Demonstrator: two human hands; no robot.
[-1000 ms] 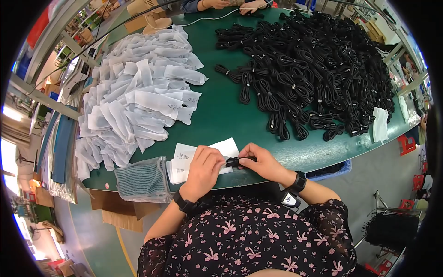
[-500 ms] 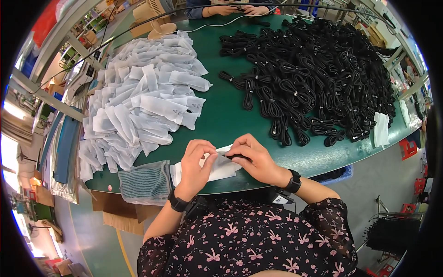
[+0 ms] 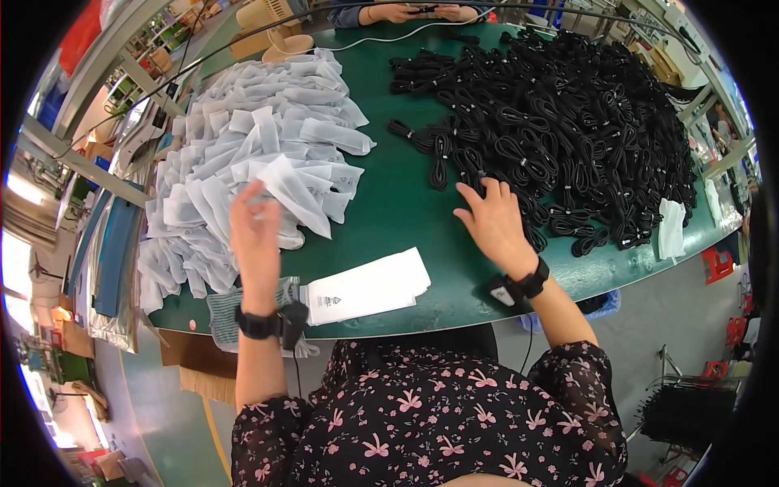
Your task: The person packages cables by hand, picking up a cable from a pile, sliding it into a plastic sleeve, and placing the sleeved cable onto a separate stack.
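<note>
My left hand [image 3: 256,231], somewhat smeared by motion, is over the near edge of a heap of white pouches [image 3: 219,203]. Its fingers look apart, and a filled white pouch [image 3: 299,199] lies slanted just to their right. My right hand [image 3: 497,227] reaches out with fingers spread and holds nothing. Its fingertips are at the near left edge of a large pile of bundled black cables [image 3: 560,130]. Between my hands, near the table's front edge, rests a stack of flat white pouches [image 3: 365,288]. Both wrists wear black bands.
A folded grey-green striped cloth [image 3: 223,316] lies left of the stack, partly behind my left forearm. A white pouch [image 3: 671,229] sits at the right edge of the green table [image 3: 381,211]. Across the table another person's hands [image 3: 422,12] are working. A blue-lined bin [image 3: 600,308] stands below.
My hands have parted from above the stack. The left moved left to the pouch heap, where a filled pouch now lies on top; the right moved up and right to the cables, its fingers opening.
</note>
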